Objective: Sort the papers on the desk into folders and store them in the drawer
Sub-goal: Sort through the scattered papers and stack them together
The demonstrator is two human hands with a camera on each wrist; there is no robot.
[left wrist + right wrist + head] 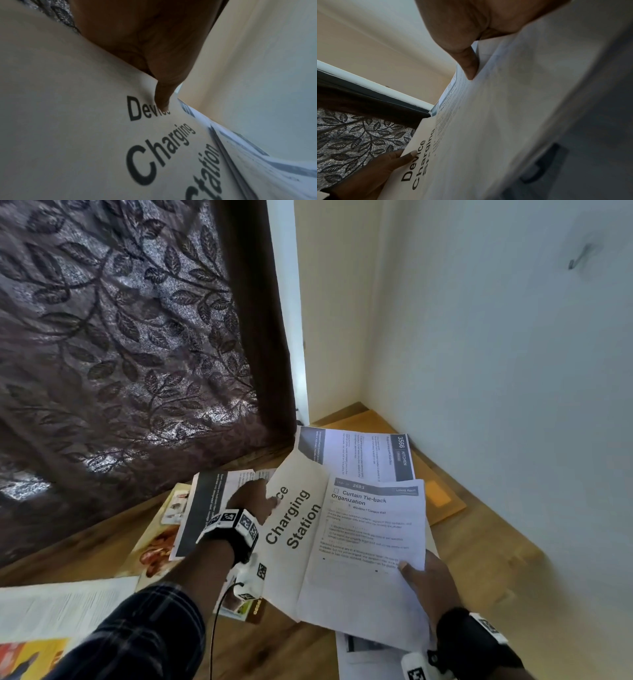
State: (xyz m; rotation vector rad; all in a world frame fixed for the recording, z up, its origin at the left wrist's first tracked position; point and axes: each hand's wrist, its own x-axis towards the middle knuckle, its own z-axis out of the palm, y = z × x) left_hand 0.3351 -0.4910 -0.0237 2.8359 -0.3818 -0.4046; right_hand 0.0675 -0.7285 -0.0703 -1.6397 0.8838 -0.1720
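Observation:
I hold a small stack of papers above the wooden desk [486,546]. My left hand [263,498] pinches the upper left edge of a cream sheet printed "Device Charging Station" [291,522], its thumb [163,97] pressed on the word "Device". The same hand [385,169] shows in the right wrist view. My right hand [411,571] grips the lower right of a white sheet headed "Curtain Tie-back Organization" [370,542], which lies over the cream one; its thumb [469,65] is on top and the other fingers are hidden underneath.
On the desk lie a sheet marked "3566 Kitchen" [363,455], an orange-brown folder [442,494], a dark-banded sheet [205,508], a food flyer [157,549] and more papers [58,604]. A leaf-patterned curtain [120,354] hangs left; a wall [496,354] stands right.

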